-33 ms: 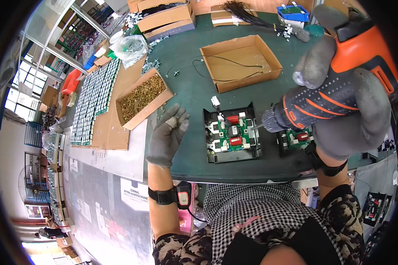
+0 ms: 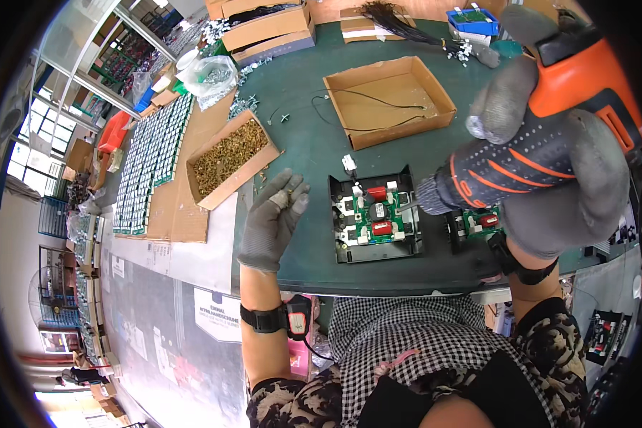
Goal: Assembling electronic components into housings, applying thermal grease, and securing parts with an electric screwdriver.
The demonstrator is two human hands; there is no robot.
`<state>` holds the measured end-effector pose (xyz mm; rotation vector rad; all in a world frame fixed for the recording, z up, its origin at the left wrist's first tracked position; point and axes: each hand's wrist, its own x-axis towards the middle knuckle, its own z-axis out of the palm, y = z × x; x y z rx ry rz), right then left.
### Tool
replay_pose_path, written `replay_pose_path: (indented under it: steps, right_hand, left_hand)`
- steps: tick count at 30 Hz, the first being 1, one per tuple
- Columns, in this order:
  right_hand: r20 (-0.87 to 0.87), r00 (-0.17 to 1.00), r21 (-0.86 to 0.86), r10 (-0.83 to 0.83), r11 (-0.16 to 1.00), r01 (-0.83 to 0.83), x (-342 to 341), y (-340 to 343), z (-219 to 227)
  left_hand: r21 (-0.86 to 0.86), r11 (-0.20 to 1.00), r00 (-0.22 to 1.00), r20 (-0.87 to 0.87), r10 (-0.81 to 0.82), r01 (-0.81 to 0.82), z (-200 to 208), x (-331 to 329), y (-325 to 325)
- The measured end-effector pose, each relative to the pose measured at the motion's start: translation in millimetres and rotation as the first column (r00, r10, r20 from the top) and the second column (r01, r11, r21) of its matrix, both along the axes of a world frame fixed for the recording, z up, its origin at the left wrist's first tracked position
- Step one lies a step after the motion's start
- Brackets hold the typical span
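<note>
My right hand (image 2: pixel 563 214), in a grey glove, is wrapped around an orange and black cordless drill (image 2: pixel 510 171). Its bit points left and reaches the right edge of a green circuit board (image 2: pixel 367 211) with red and black components; exact contact is unclear. That board sits in a black plastic housing (image 2: pixel 367 253), a white connector standing above it. To the left of the housing, my gloved left hand (image 2: pixel 267 225) is raised with fingertips pinched together on small brass-coloured screws. A cardboard box of brass-coloured screws (image 2: pixel 225 160) lies just beyond it.
A second board (image 2: pixel 481 220) lies partly under the drill. An open cardboard tray (image 2: pixel 389 107) holds thin black wires. Rows of small boards (image 2: pixel 150 164) cover cardboard at left. Cartons (image 2: pixel 267 32), a black cable bundle (image 2: pixel 399 25) and a blue bin (image 2: pixel 472 21) line the back.
The drill in my right hand has shifted slightly left, and my left hand has moved a little to the right. The housing looks nearly unmoved.
</note>
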<state>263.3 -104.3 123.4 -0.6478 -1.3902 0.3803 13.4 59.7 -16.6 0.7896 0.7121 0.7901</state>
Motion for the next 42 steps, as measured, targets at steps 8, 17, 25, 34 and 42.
replay_pose_path:
  steps: [8,17,25,34,42]
  right_hand:
    - [0.096,0.968,0.072,0.232,0.968,-0.239,-21,34,3]
    - [0.026,0.957,0.092,0.289,0.952,-0.290,-40,51,0]
    - [0.179,0.938,0.053,0.295,0.950,-0.309,-25,52,-2]
    - [0.066,0.949,0.078,0.310,0.946,-0.314,-32,51,-5]
    - [-0.039,0.947,0.107,0.319,0.943,-0.314,-40,53,-8]
  left_hand:
    - [0.016,0.992,0.981,0.151,-0.126,0.125,3,6,-46]
    - [-0.113,0.962,0.925,0.322,-0.203,0.250,-7,9,-64]
    - [-0.242,0.937,0.867,0.487,-0.107,0.252,-8,7,-65]
    - [-0.165,0.945,0.874,0.450,-0.182,0.282,-7,10,-67]
    - [-0.104,0.954,0.946,0.193,-0.260,0.283,4,10,-67]
